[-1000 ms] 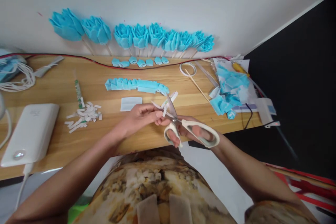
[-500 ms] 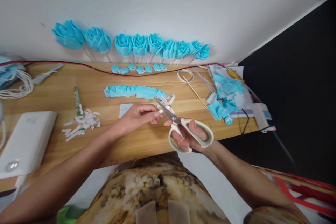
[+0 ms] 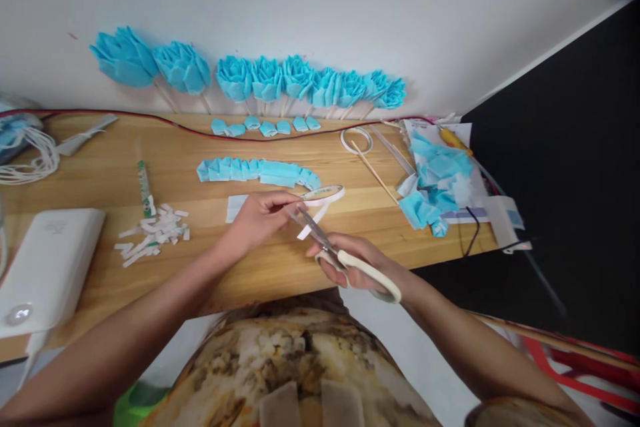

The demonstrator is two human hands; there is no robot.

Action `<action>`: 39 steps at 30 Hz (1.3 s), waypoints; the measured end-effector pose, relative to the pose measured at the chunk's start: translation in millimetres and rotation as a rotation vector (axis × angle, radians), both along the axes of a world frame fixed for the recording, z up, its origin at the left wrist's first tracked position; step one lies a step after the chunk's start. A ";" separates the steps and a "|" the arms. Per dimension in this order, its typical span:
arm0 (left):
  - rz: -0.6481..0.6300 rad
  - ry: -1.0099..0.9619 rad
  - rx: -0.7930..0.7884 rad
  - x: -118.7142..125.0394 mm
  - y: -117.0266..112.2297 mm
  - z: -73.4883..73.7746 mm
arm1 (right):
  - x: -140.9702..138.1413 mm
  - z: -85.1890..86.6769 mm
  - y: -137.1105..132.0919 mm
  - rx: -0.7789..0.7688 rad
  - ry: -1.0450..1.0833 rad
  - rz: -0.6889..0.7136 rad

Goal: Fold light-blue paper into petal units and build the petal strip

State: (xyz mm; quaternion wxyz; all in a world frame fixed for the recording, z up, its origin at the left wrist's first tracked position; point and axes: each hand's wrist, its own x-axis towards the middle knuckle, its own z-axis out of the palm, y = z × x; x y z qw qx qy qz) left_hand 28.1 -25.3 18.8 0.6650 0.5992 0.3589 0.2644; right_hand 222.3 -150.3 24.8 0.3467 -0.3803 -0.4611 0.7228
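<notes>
My left hand [image 3: 265, 217] is closed, thumb and fingers pinched at the near edge of a narrow roll of white tape [image 3: 334, 197]. A loose strip of the tape hangs down by the scissors' blades. My right hand [image 3: 355, 257] grips white-handled scissors [image 3: 323, 240], fingers through the loops. The blades point up and left toward my left fingertips; their tips are blurred, and whether they touch the tape I cannot tell. Just beyond lies a pleated strip of light blue paper [image 3: 257, 171]. A small white paper piece [image 3: 235, 208] sticks out beside my left hand.
Blue paper flowers [image 3: 233, 79] on sticks lean along the wall, with small folded blue pieces [image 3: 269, 128] before them. White snippets [image 3: 163, 230] and a white power bank [image 3: 50, 270] lie left. Another tape ring [image 3: 357, 131], a wooden stick [image 3: 375, 173] and crumpled blue paper [image 3: 440, 170] lie right.
The scissors have turned more edge-on, their handles closer together, and moved slightly down and left. The tape roll shows more fully beside my left fingers, a strip now hanging below it.
</notes>
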 end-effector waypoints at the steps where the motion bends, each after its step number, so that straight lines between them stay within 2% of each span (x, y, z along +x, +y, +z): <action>1: 0.008 0.010 -0.027 0.7 0.2 -1.0 | -0.2 2.4 -0.6 0.012 -0.067 0.026; 4: 0.021 0.013 -0.055 1.4 1.1 -2.4 | 0.3 6.9 -2.6 0.044 -0.243 0.115; 7: 0.013 0.005 -0.037 -0.6 2.7 -2.3 | 7.7 5.2 -5.0 -0.013 -0.160 0.151; 9: 0.004 -0.004 -0.038 -2.8 4.1 -2.0 | 15.6 -0.5 -6.5 -0.048 -0.038 0.115; 12: -0.028 -0.029 -0.066 -5.2 5.5 -2.1 | 24.6 -12.7 -7.1 -0.010 0.091 0.037; 16: -0.052 -0.081 -0.103 -5.9 4.0 -4.8 | 25.0 -22.5 -4.8 -0.021 0.128 0.020; 22: -0.065 -0.078 -0.107 -6.8 2.0 -7.3 | 18.9 -25.6 1.6 0.030 0.161 -0.030; 28: -0.087 -0.063 -0.071 -7.0 3.0 -6.3 | 9.4 -25.6 5.2 -0.055 0.260 -0.110; 35: -0.113 0.015 0.078 -9.9 5.5 -4.6 | 3.3 -22.3 1.8 -0.136 0.264 -0.176; 39: -0.111 -0.026 0.115 -10.5 5.8 -3.6 | 3.5 -24.1 -1.4 -0.128 0.274 -0.201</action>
